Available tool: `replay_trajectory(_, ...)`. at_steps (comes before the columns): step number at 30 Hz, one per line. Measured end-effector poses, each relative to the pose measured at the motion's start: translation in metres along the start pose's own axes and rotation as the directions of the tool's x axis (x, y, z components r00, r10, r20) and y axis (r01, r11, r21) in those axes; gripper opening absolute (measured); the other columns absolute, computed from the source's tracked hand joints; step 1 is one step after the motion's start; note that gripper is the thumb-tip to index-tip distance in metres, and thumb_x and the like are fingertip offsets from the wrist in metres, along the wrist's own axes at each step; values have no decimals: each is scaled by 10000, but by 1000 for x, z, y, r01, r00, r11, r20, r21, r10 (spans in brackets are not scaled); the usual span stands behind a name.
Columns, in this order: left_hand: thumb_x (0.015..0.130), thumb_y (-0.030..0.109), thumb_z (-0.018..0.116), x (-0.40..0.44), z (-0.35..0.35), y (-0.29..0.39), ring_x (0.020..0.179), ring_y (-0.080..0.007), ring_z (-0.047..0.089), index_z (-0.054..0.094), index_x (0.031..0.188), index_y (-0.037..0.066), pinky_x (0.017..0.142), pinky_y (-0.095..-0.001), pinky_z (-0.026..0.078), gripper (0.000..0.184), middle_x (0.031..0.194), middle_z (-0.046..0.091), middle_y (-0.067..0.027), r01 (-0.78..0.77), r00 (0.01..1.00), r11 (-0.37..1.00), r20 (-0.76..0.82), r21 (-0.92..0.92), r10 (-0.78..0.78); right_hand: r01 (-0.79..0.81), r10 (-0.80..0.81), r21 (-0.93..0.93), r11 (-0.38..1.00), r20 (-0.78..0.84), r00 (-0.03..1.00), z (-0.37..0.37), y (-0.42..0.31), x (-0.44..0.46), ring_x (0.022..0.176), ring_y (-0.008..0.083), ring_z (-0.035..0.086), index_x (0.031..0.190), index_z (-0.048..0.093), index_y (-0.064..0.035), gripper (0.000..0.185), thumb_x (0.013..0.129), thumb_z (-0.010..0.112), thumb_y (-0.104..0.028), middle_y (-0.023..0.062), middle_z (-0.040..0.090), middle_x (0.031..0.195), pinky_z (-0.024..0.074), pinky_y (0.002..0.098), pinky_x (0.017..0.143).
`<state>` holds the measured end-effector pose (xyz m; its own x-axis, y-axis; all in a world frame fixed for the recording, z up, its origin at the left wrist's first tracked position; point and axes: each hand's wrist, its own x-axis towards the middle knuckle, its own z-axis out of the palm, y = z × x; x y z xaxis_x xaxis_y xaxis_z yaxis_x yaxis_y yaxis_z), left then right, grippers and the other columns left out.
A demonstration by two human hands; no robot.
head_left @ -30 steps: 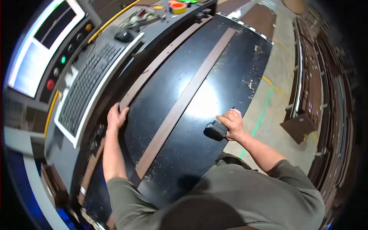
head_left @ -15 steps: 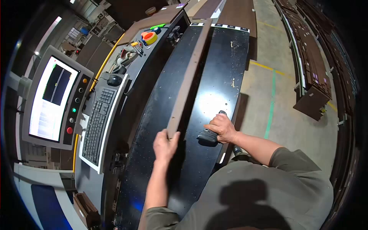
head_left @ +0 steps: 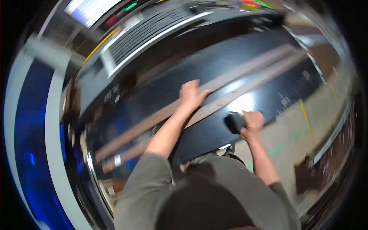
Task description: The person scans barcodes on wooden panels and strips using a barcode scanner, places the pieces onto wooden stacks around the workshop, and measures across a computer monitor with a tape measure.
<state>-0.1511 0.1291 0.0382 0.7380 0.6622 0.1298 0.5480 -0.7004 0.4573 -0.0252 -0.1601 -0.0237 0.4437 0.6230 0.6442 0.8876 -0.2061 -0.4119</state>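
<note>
Two long brown strips, a far one [head_left: 245,71] and a near one [head_left: 264,80], lie almost parallel on a black worktable [head_left: 199,143]. My left hand [head_left: 189,97] lies across the far strip, fingers over its far side and thumb along the near side; blur softens the grip. My right hand [head_left: 252,123] is closed around a black handheld device [head_left: 234,122] just above or on the table near its front edge; its exact kind is unclear. A small white label [head_left: 117,160] shows on the left end of the near strip.
A keyboard [head_left: 149,32] and the lower part of a monitor [head_left: 90,9] stand beyond the table. At the far left is a blue and pale grey machine panel [head_left: 32,115]. Brown boards [head_left: 314,176] are stacked at the right, past the floor [head_left: 283,153].
My view has swung left, so the table runs sideways and blurs. Two strips now show where one was visible. My right hand keeps the black device; my left hand remains at a strip.
</note>
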Motion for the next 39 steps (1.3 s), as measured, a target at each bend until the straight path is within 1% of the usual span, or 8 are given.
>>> replay_trajectory(1, 859, 484, 793, -4, 30, -25, 1244, -370, 560, 678, 1247, -1, 1071, -507, 440, 632, 1304, 646, -183, -27, 985, 996, -170, 80, 40, 52, -53, -27, 998, -19, 998, 4, 0, 3, 913, 320, 658, 1136, 734, -77, 547, 593, 682, -123, 105, 693, 947, 466, 481, 886)
replay_trajectory(2, 880, 505, 770, -6, 21, -24, 1311, -368, 536, 690, 1285, 27, 1096, -510, 429, 632, 1359, 636, -183, 12, 999, 999, -53, 43, -10, 92, -95, -66, 994, -45, 994, 5, -3, 6, 903, 326, 661, 1143, 733, -60, 532, 624, 688, -167, 115, 695, 943, 468, 489, 892)
replay_trajectory(4, 893, 513, 752, -5, 35, -43, 1281, -316, 530, 725, 1238, 44, 1077, -476, 418, 583, 1295, 640, -133, 22, 997, 999, -72, -49, -26, 87, -85, -87, 992, 26, 996, 9, -6, 5, 952, 323, 659, 1189, 724, -43, 496, 751, 720, -274, 118, 699, 992, 456, 492, 938)
replay_trajectory(7, 891, 588, 720, -16, 17, -43, 1280, -282, 501, 687, 1328, 68, 1131, -449, 359, 680, 1311, 610, -119, -102, 994, 994, -26, -26, 102, 106, -97, -151, 983, 65, 993, 10, -18, 7, 986, 313, 648, 1226, 715, -55, 496, 866, 731, -395, 110, 692, 1028, 437, 485, 976)
replay_trajectory(10, 880, 598, 727, -6, 22, -37, 1282, -272, 499, 682, 1336, 71, 1132, -443, 358, 698, 1315, 606, -117, -120, 993, 992, 5, -44, 120, 84, -73, -140, 986, 87, 994, 4, -6, 3, 1011, 302, 638, 1254, 703, -59, 539, 905, 721, -469, 99, 688, 1058, 417, 478, 1007)
replay_trajectory(24, 885, 647, 689, 101, -38, -200, 1443, -259, 413, 695, 1351, 154, 1207, -459, 308, 679, 1467, 576, -48, -64, 996, 994, -58, 83, 69, 87, -56, -211, 974, 147, 987, 4, -14, 5, 1042, 329, 633, 1283, 671, -21, 565, 884, 737, -416, 120, 690, 1071, 412, 490, 1030)
replay_trajectory(29, 878, 642, 683, 118, -67, -218, 1346, -352, 572, 613, 1438, 163, 1134, -479, 442, 741, 1419, 635, -163, 59, 992, 997, 113, 47, -64, 89, -58, -184, 979, 166, 984, 2, -12, 4, 1053, 326, 623, 1301, 658, -26, 603, 876, 753, -441, 123, 677, 1071, 395, 505, 1052)
replay_trajectory(39, 865, 707, 664, 90, -104, -276, 1399, -362, 525, 582, 1480, 153, 1177, -465, 409, 832, 1475, 589, -191, 219, 970, 973, 91, 79, -226, 64, -23, -245, 967, 165, 986, 6, -6, 0, 1057, 361, 616, 1297, 662, -5, 681, 908, 663, -564, 160, 681, 1102, 398, 509, 1051)
